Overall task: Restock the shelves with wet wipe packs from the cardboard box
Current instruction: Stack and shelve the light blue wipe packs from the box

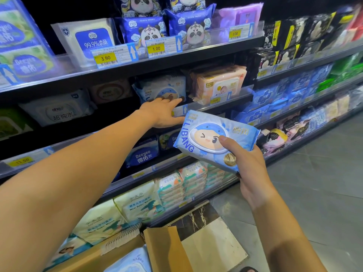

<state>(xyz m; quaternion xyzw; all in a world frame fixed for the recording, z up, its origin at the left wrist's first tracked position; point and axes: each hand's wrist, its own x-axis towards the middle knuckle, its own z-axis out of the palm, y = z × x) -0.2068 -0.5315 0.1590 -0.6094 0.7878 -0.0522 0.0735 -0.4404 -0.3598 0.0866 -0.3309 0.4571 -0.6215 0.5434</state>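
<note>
**Q:** Where does the held item lie?
**A:** The wet wipe pack (214,142) sits in the right hand (250,169), in front of the shelving, below and to the right of the left hand (163,112).

**Q:** And the left hand?
**A:** It reaches to the front rail of the second shelf (206,107). A shelved pack (161,89) stands just behind its fingers, possibly touching them. A neighbouring pack (220,83) stands to the right of that one.

**Q:** The box?
**A:** The cardboard box (165,250) lies on the floor (314,193) before the lowest shelf, beneath both arms, with a boxed pack (131,261) inside
</note>
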